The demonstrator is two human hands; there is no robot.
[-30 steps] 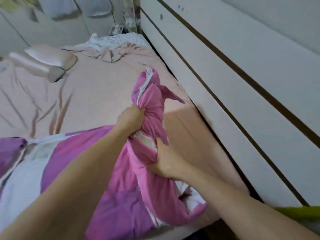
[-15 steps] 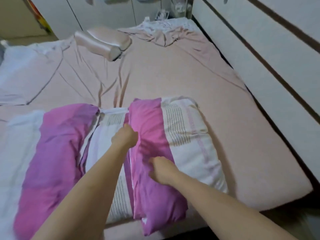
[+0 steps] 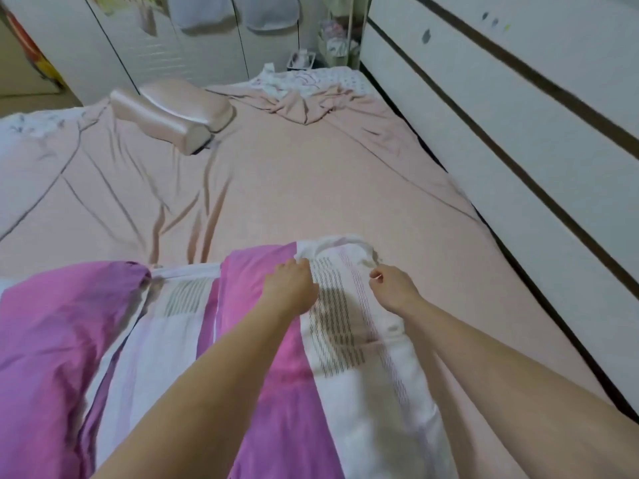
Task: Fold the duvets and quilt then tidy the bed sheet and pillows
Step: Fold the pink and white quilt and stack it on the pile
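Note:
A pink, purple and white striped duvet (image 3: pixel 349 368) lies folded across the near end of the bed. My left hand (image 3: pixel 290 286) grips its far edge where pink meets white. My right hand (image 3: pixel 392 288) pinches the white far corner of the same duvet. The pink bed sheet (image 3: pixel 294 188) is wrinkled toward the left. A shiny pink pillow (image 3: pixel 176 114) lies at the far left, and a crumpled pink quilt with a white patterned cloth (image 3: pixel 304 95) sits at the far end.
A white wall with dark stripes (image 3: pixel 518 115) runs along the bed's right side. White wardrobe doors (image 3: pixel 166 39) stand beyond the bed. A pale patterned cover (image 3: pixel 31 129) lies at the left edge.
The bunched duvet end that both hands held up has been laid flat on the bed. Both hands have moved forward to its far edge, the right one out toward the white corner.

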